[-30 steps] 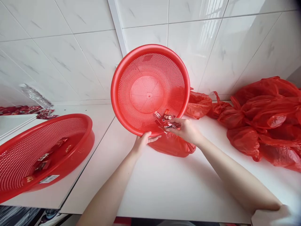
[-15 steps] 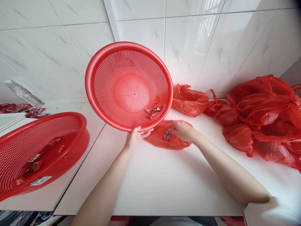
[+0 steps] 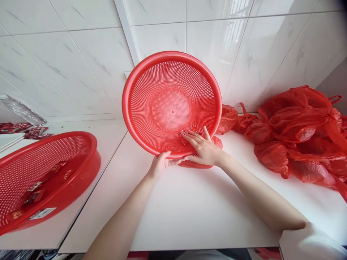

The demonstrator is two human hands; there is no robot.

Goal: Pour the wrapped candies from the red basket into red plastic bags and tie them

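A red plastic mesh basket (image 3: 170,77) is tilted so its inside faces me. My left hand (image 3: 160,164) grips its lower rim, thumb over the edge. My right hand (image 3: 202,146) reaches over the rim at the lower right, fingers stretched out, and covers part of the small red wrapped packets (image 3: 183,133) lying there. Behind my right hand and under the basket lies a red plastic bag (image 3: 199,165), mostly hidden.
Another red mesh basket (image 3: 89,159) with several red packets stands at the left. Tied red plastic bags (image 3: 292,133) are heaped at the right. A clear plastic packet (image 3: 23,110) lies back left on the white table (image 3: 173,213), against the tiled wall (image 3: 89,72).
The basket has moved right, over the red bag. My right hand has left the bag and moved up to the packets inside the basket.
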